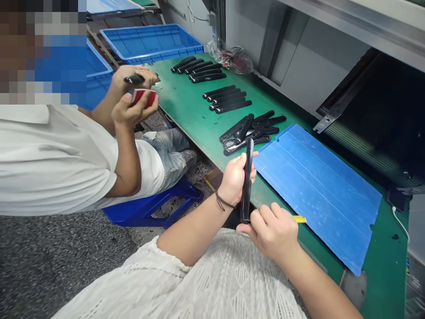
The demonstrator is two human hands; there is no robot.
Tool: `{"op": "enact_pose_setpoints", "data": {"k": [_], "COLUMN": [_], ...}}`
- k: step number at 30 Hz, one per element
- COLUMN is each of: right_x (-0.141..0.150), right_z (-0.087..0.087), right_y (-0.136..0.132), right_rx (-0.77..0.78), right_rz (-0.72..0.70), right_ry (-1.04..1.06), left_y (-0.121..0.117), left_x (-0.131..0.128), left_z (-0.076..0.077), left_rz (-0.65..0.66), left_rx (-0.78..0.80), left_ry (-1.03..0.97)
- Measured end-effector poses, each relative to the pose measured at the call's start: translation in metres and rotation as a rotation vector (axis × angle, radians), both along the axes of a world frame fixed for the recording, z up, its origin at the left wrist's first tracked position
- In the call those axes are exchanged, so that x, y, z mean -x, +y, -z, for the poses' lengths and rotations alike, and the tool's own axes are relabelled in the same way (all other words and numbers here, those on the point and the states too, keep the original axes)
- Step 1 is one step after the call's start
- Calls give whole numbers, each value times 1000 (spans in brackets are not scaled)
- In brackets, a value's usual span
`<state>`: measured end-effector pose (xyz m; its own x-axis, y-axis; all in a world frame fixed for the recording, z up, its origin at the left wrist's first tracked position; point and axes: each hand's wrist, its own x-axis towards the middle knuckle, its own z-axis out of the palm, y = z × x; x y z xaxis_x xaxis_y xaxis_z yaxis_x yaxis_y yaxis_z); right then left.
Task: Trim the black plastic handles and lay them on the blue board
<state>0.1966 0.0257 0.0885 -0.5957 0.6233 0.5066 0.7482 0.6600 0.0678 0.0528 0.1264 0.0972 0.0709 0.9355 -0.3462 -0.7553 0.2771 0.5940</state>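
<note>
Two bare hands work close to the near edge of the bench. The person's left hand (236, 179) is clenched around a long black bar (247, 179) and holds it almost upright, just above the bench edge. The right hand (274, 232) is to the right of the bar, with its fingers curled and touching the bar's lower end. A small yellow flat tool (299, 219) sticks out from these fingers to the right, but its hidden part cannot be seen well.

Right of the hands lies a blue plastic sheet (318, 190) on the green bench mat (186, 106). Just far of the hands is a loose pile of black bars and parts (249, 133). Farther along the mat are two neat rows of black bars (226, 99) (198, 68), and behind them is a clear plastic bag (232, 60) with red contents.

On the left sits a co-worker in a white shirt (56, 164), above a blue stool (149, 206). One co-worker hand (134, 77) grasps a black piece (134, 79), and the other hand (131, 110) grasps a red object (143, 97). Blue trays (151, 42) stand beyond them.
</note>
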Motion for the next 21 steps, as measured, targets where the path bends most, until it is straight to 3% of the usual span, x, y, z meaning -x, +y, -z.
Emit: {"op": "enact_pose_setpoints", "data": {"k": [5, 9, 15, 17, 21], "right_x": [4, 4, -5, -3, 13], "right_z": [17, 28, 30, 20, -3], "right_y": [-2, -5, -10, -11, -11], "right_rx": [-64, 145, 407, 474, 556], "right_rz": [56, 133, 152, 149, 48], "right_ry": [62, 146, -213, -103, 411], "left_y": [12, 22, 24, 21, 13], "left_x": [8, 27, 45, 45, 35], "left_z": [6, 7, 1, -2, 0], "left_rz": [-166, -255, -300, -299, -293], "left_rx": [106, 166, 200, 215, 208], "left_ry": [28, 43, 1, -3, -5]}}
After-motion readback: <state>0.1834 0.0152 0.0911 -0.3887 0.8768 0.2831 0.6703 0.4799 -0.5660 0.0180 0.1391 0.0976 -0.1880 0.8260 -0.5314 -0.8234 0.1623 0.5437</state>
